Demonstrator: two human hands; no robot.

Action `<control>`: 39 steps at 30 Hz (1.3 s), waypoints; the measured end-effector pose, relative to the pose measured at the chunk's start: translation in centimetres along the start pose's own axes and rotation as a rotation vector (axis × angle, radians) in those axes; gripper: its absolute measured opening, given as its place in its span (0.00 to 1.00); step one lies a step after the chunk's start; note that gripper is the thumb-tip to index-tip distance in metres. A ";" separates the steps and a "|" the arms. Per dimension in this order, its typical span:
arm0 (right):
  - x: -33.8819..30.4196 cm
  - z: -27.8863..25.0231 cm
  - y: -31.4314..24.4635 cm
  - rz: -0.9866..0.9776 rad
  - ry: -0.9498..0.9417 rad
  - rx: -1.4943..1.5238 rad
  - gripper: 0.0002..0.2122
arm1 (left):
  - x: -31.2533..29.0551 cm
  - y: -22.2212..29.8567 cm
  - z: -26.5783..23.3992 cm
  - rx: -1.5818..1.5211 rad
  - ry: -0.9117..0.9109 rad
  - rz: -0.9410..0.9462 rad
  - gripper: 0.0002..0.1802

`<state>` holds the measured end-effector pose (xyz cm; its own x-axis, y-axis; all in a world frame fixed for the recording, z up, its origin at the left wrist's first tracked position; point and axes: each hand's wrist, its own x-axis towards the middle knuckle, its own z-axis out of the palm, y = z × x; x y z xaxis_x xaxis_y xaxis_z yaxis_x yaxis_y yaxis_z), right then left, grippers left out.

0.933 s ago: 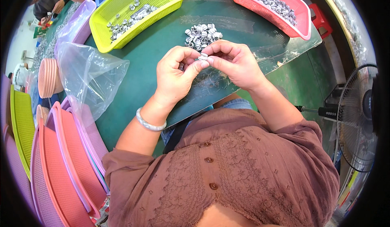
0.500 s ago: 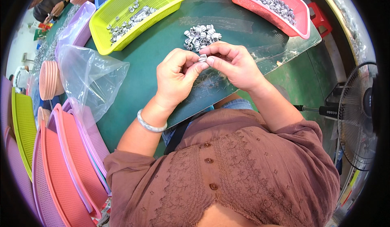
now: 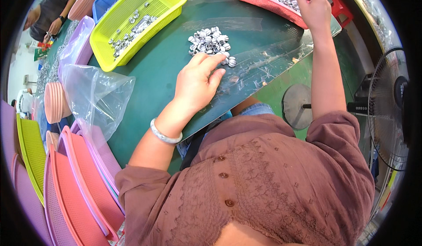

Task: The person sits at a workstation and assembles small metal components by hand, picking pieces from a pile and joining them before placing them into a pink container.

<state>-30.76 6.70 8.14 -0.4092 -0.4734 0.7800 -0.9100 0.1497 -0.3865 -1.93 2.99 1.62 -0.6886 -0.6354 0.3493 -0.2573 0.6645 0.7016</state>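
Green tabletop (image 3: 154, 87): left hand (image 3: 195, 83) at the heap of striped pieces (image 3: 210, 40), thumb and forefinger apart; right hand (image 3: 315, 8) at pink basket (image 3: 263, 5), grip indeterminable; light single-piece pinch advisable.

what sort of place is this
Probably a small workshop or factory floor: a heap of small grey-and-white striped pieces lies on a green worktable, coloured plastic baskets are nested at the left, and another person is further along.

pile (image 3: 209, 41) on the table (image 3: 156, 81), basket (image 3: 162, 1) left, tub (image 3: 263, 9) behind to right.
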 end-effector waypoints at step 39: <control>-12.3 1.1 -9.8 0.131 -0.639 0.884 0.08 | 0.4 -0.4 -0.2 -1.195 -0.126 -0.728 0.08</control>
<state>-16.76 10.12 1.79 -0.1571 -0.8997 0.4073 -0.3887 -0.3228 -0.8630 -1.93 2.42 1.59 -0.7237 -0.6070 -0.3283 0.1026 -0.5651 0.8186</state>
